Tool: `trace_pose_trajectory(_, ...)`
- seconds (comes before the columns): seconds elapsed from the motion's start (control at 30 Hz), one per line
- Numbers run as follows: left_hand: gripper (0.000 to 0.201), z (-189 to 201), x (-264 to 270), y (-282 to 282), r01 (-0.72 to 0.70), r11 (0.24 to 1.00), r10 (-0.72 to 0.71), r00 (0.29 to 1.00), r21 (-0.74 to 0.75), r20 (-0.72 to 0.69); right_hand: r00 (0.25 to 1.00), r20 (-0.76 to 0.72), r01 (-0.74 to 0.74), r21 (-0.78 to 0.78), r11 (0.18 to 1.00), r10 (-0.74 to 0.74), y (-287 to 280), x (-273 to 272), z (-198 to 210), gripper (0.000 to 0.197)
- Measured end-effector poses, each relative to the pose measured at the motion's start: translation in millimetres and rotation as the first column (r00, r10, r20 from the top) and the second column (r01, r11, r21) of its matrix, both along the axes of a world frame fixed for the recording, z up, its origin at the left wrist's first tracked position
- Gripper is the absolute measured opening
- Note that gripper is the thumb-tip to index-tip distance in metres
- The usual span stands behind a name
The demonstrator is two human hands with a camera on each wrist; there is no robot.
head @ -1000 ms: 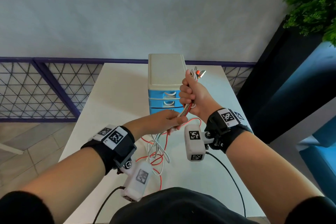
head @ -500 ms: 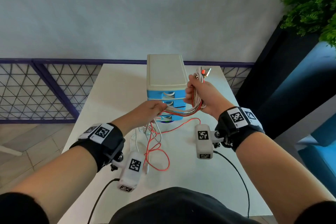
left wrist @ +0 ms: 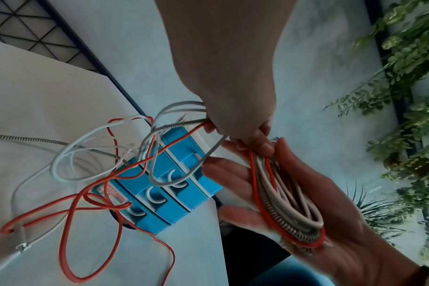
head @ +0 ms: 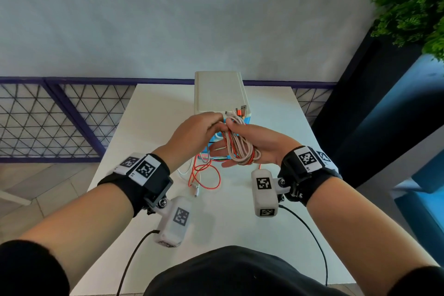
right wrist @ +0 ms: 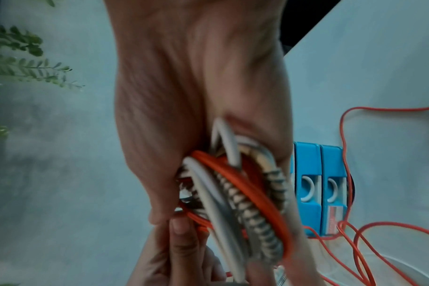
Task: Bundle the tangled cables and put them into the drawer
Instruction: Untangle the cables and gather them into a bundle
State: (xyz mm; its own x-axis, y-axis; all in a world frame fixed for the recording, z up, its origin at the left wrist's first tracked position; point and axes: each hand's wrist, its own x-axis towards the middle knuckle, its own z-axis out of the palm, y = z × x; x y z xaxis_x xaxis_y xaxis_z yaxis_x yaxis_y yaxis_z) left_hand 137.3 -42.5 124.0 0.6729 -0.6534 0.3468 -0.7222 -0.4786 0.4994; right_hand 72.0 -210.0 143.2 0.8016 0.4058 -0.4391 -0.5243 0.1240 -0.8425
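Observation:
A coil of orange, white and braided cables (head: 240, 149) lies across my right hand (head: 264, 144), which is palm up with the thumb pinning the coil's top. Metal plug ends (head: 240, 112) stick out above the thumb. My left hand (head: 199, 132) grips the loose strands right beside that thumb. In the left wrist view the coil (left wrist: 282, 209) rests on the extended right fingers (left wrist: 235, 214). Loose orange and white cable (head: 204, 175) trails down onto the table. The small drawer unit (head: 218, 91), cream top with blue drawers (left wrist: 174, 193), stands just behind both hands, its drawers closed.
The white table (head: 156, 115) is narrow, and its edges fall off to left and right. A purple mesh railing (head: 60, 115) runs behind it. A dark planter with a green plant (head: 413, 2) stands to the right. Black wrist-camera leads hang near the front edge.
My right hand has come down and turned palm up with the coil in it. My left hand has risen from the table side to meet it at the coil's top, drawing up more cable.

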Motion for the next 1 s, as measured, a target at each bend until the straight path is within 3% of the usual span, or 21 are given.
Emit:
trace_pose_trajectory(0.13, 0.035, 6.9, -0.1, 0.5, 0.030, 0.999, -0.028, 0.995, 0.012, -0.092, 1.000, -0.020, 0.015, 0.021, 1.000, -0.014, 0.5, -0.9, -5.4, 0.040)
trace_pose_trajectory(0.27, 0.013, 8.0, 9.0, 1.3, -0.026, 1.000, 0.029, 0.973, 0.016, -0.228, 0.998, 0.036, 0.059, -0.051, 0.997, -0.058, -1.5, -0.3, -8.2, 0.033)
trace_pose_trajectory(0.37, 0.021, 7.5, 14.0, -0.5, -0.081, 0.996, 0.083, 0.910, 0.023, -0.406, 0.994, 0.078, 0.080, -0.098, 0.992, -0.073, -3.9, 1.6, -8.9, 0.022)
trace_pose_trajectory(0.43, 0.033, 10.1, 13.4, 0.9, -0.041, 0.999, 0.035, 0.776, 0.005, -0.629, 0.993, 0.092, 0.081, -0.118, 0.990, -0.070, -5.4, 2.9, -9.9, 0.018)
trace_pose_trajectory(0.5, 0.040, 11.7, 11.1, 4.1, 0.001, 0.996, -0.083, 0.478, -0.094, -0.875, 0.991, 0.095, 0.102, -0.120, 0.987, -0.091, -6.0, 3.5, -11.7, 0.019)
trace_pose_trajectory(0.53, 0.042, 12.0, 10.4, 6.5, 0.009, 0.991, -0.131, 0.345, -0.136, -0.929, 0.990, 0.094, 0.118, -0.113, 0.986, -0.108, -5.6, 3.8, -12.8, 0.021)
trace_pose_trajectory(0.57, 0.044, 12.4, 10.0, 8.9, 0.023, 0.987, -0.158, 0.278, -0.158, -0.948, 0.987, 0.095, 0.136, -0.104, 0.985, -0.126, -5.4, 4.0, -13.6, 0.022)
trace_pose_trajectory(0.7, 0.040, 12.5, 5.7, 16.0, 0.044, 0.970, -0.243, 0.173, -0.239, -0.954, 0.973, 0.120, 0.206, -0.058, 0.977, -0.199, -6.5, 4.5, -13.7, 0.020)
trace_pose_trajectory(0.83, 0.037, 12.4, -0.1, 19.8, 0.102, 0.967, -0.247, 0.122, -0.235, -0.961, 0.950, 0.138, 0.286, -0.031, 0.958, -0.279, -4.9, 7.7, -13.4, 0.022)
trace_pose_trajectory(0.9, 0.035, 12.1, -3.4, 20.6, 0.153, 0.971, -0.209, 0.167, -0.185, -0.964, 0.926, 0.139, 0.353, 0.013, 0.935, -0.352, -6.4, 10.4, -14.1, 0.022)
trace_pose_trajectory(1.0, 0.034, 3.8, -7.7, 16.3, 0.149, 0.978, -0.189, 0.309, -0.149, -0.932, 0.901, 0.172, 0.407, -0.009, 0.914, -0.399, -8.5, 14.7, -15.6, 0.028)
